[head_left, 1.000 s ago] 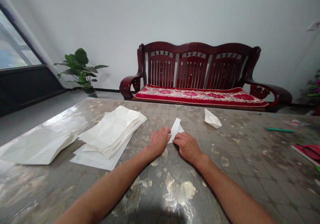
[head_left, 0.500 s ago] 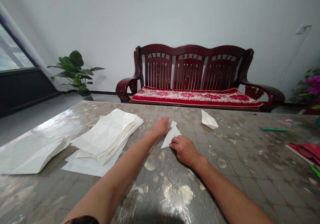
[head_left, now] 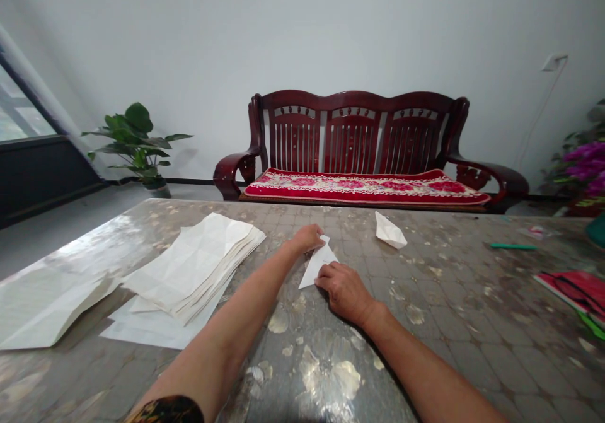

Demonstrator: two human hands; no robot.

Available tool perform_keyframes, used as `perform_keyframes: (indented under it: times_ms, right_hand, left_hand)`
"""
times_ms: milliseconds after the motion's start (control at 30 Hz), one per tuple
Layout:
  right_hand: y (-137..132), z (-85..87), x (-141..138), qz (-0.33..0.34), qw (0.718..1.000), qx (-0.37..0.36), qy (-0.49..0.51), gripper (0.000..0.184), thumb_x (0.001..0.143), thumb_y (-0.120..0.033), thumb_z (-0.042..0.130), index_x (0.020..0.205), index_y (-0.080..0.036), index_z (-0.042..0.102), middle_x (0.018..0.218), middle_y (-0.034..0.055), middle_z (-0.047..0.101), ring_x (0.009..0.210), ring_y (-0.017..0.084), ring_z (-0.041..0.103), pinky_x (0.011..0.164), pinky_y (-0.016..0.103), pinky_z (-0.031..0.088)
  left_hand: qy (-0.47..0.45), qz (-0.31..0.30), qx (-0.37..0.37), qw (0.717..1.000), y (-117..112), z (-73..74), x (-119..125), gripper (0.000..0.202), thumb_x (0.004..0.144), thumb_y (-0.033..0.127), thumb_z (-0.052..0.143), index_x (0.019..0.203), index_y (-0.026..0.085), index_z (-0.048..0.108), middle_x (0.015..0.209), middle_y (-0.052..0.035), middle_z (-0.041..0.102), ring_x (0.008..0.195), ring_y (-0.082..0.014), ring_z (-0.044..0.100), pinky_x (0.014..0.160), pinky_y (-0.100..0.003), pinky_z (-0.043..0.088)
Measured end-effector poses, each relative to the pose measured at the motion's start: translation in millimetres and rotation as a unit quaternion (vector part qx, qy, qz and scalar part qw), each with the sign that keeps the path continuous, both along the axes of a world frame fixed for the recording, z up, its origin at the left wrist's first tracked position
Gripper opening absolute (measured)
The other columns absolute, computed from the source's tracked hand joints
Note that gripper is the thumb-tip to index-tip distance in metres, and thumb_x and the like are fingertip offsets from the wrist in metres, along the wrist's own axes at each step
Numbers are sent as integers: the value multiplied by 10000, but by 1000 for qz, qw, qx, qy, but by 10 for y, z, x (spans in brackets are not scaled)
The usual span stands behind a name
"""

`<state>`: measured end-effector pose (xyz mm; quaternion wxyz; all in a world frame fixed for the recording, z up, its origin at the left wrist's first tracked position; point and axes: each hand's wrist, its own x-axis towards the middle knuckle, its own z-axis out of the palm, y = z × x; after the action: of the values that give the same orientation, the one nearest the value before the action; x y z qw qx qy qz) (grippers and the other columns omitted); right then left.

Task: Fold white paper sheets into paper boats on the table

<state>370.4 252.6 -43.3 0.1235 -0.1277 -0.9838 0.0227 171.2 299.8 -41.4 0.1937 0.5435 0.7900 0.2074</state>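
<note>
My left hand [head_left: 307,238] reaches forward, its fingertips at the top tip of a folded white paper piece [head_left: 317,264]. My right hand [head_left: 345,294] rests against that paper's lower right edge, partly covering it. A stack of creased, folded white sheets [head_left: 198,262] lies to the left of my left forearm, with a loose flat sheet [head_left: 142,328] beneath it. Farther left is a large creased sheet [head_left: 47,309]. A small white paper boat [head_left: 390,231] sits beyond my right hand, out of reach of my fingers.
The table has a glossy, mottled grey top [head_left: 472,322]. A green pen [head_left: 513,246] and a red folder [head_left: 574,294] lie at the right. Behind the table stand a dark wooden bench [head_left: 363,139] with a red cushion, a potted plant [head_left: 135,139] and pink flowers [head_left: 583,171].
My left hand has moved forward and apart from my right hand, toward the paper's tip. The folded paper has swung to lean with its lower end leftward. A patterned sleeve edge has appeared at lower left.
</note>
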Motion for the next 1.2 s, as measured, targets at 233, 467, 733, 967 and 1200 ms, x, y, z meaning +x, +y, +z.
perform_keyframes:
  times_ms: [233, 467, 733, 967, 1200]
  right_hand:
    - [7, -26, -3, -1, 1000, 6, 2, 247, 838, -76, 543, 960, -197, 721, 966, 64, 657, 917, 195, 523, 787, 296, 394]
    - [8, -30, -11, 6, 1000, 2, 9, 248, 847, -66, 538, 951, -192, 724, 951, 66, 664, 910, 194, 527, 787, 295, 392]
    - [53, -76, 12, -31, 987, -3, 158, 275, 836, -51, 523, 920, -213, 729, 946, 48, 686, 920, 192, 539, 827, 315, 387]
    - [135, 0, 182, -128, 925, 46, 355, 322, 806, -50, 490, 942, -244, 709, 978, 54, 665, 974, 219, 529, 894, 357, 383]
    - [25, 46, 83, -87, 937, 87, 326, 391, 842, -170, 597, 1230, -206, 591, 1226, 91, 609, 1193, 254, 467, 1033, 404, 341]
  left_hand:
    - [-25, -7, 24, 999, 9, 37, 10, 49, 694, 185, 692, 730, 161, 671, 689, -10, 677, 693, -148, 606, 626, -220, 432]
    - [-78, -2, 67, 995, -50, 61, -84, 184, 669, 158, 697, 849, 122, 685, 570, 31, 602, 548, -112, 540, 533, -202, 398]
    - [-107, 24, 195, 975, -128, 284, -110, 95, 743, 170, 635, 823, 151, 681, 689, 29, 639, 650, -104, 568, 613, -194, 426]
    - [-135, 6, 403, 905, -486, 551, -54, 93, 812, 252, 638, 852, 169, 653, 816, -7, 684, 739, -125, 608, 729, -228, 489]
    - [-65, -116, 345, 929, -1135, 20, 126, 151, 846, 128, 534, 900, 207, 651, 944, -15, 724, 916, -162, 657, 871, -290, 510]
